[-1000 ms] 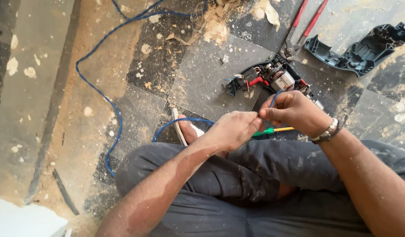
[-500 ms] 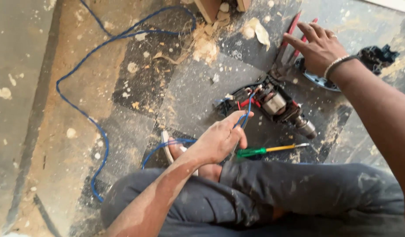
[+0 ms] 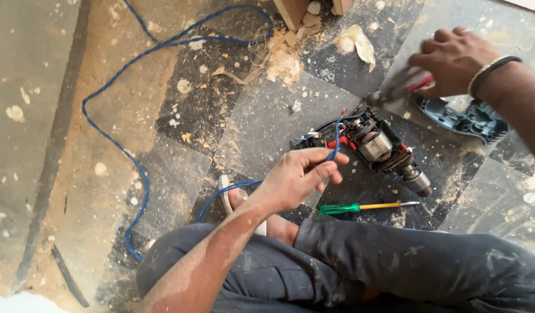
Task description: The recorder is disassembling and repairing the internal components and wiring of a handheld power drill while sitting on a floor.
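Note:
An opened power drill (image 3: 376,146) lies on the dusty tiled floor with its motor and wiring exposed. My left hand (image 3: 299,177) pinches the thin blue wire (image 3: 336,136) that runs into the drill's handle end. My right hand (image 3: 450,61), with a bracelet at the wrist, is closed around red-handled pliers (image 3: 402,87) up at the right, their jaws blurred and pointing down-left toward the drill. A green-handled screwdriver (image 3: 360,207) with a yellow shaft rests on the floor just in front of my knee.
The drill's dark cover half (image 3: 461,120) lies under my right wrist. A long blue cable (image 3: 114,139) loops across the floor to the left. Wood shavings (image 3: 285,55) and a wooden block (image 3: 293,10) sit at the top. My crossed legs (image 3: 395,261) fill the bottom.
My right hand let go of the screwdriver, reached up to the right and now holds the red-handled pliers. My left hand still holds the blue wire near the drill.

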